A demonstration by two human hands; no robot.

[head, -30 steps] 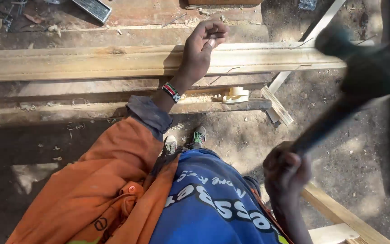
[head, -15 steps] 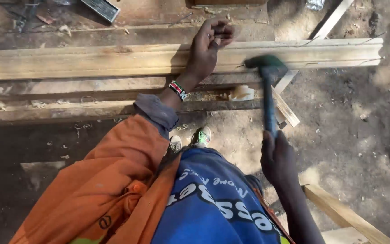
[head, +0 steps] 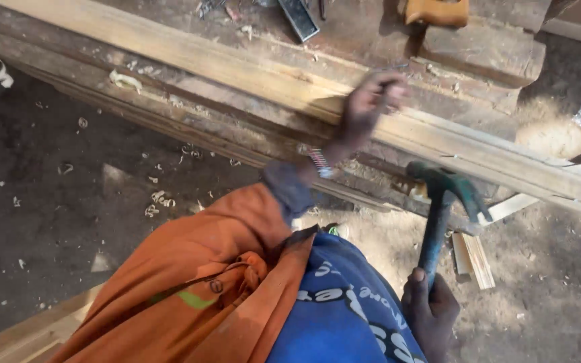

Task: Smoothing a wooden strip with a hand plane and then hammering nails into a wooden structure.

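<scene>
Head view: looking down past an orange sleeve (head: 189, 269) and blue shirt (head: 344, 309) onto a woodworking table (head: 479, 47) and sawdust-strewn ground.
Left hand: the left hand (head: 371, 107) rests on the long pale plank (head: 237, 70), fingers pinched together near its upper edge; motion blur hides whether a nail sits between them, so its contents cannot be told.
Right hand: the right hand (head: 430, 310) is closed fully around the lower end of the hammer (head: 442, 202) handle.
Hammer position: head lowered, hanging below and to the right of the left hand, in front of the plank's lower edge and not touching it.
Change: a second ago the hammer was raised high at the right of the frame; half a second ago it was coming down beside the plank; now it sits low. The left hand has stayed pinched at roughly the same spot on the plank, while the camera has tilted so the plank runs diagonally.
Reading: judged as the pause between swings, the pinched spot being the aiming point.
Plank location: lying along the front of the table, running from upper left to lower right.
Surroundings: wood offcut (head: 473, 259) on the ground near the hammer; wood shavings (head: 159, 202) scattered at left.
</scene>
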